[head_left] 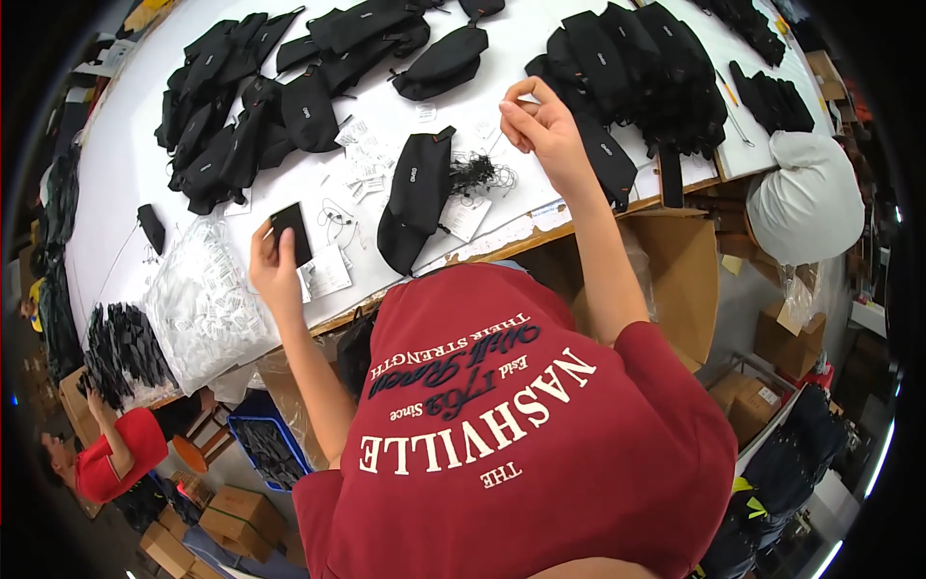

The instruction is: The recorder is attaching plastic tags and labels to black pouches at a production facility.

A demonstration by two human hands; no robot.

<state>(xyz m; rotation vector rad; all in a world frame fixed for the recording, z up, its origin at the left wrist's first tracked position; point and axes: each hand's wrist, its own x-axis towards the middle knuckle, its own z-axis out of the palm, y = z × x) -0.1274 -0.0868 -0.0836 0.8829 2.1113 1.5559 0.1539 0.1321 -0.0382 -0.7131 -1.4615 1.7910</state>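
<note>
My left hand (pixel 273 265) holds a small black card (pixel 291 232) upright over the near edge of the white table (pixel 125 154). My right hand (pixel 542 124) is raised above the table with thumb and finger pinched on something thin, too small to tell, perhaps a string. Between the hands a black pouch (pixel 415 198) lies flat, with a tangle of black strings (pixel 477 176) and white paper tags (pixel 463 217) beside it. More white tags (pixel 367 159) are scattered behind the pouch.
Piles of black pouches (pixel 241 106) (pixel 637 77) cover the far table. A clear bag of small white packets (pixel 198 299) lies at my left. An open cardboard box (pixel 675 270) stands under the table edge at right. Another person in red (pixel 111 454) works at lower left.
</note>
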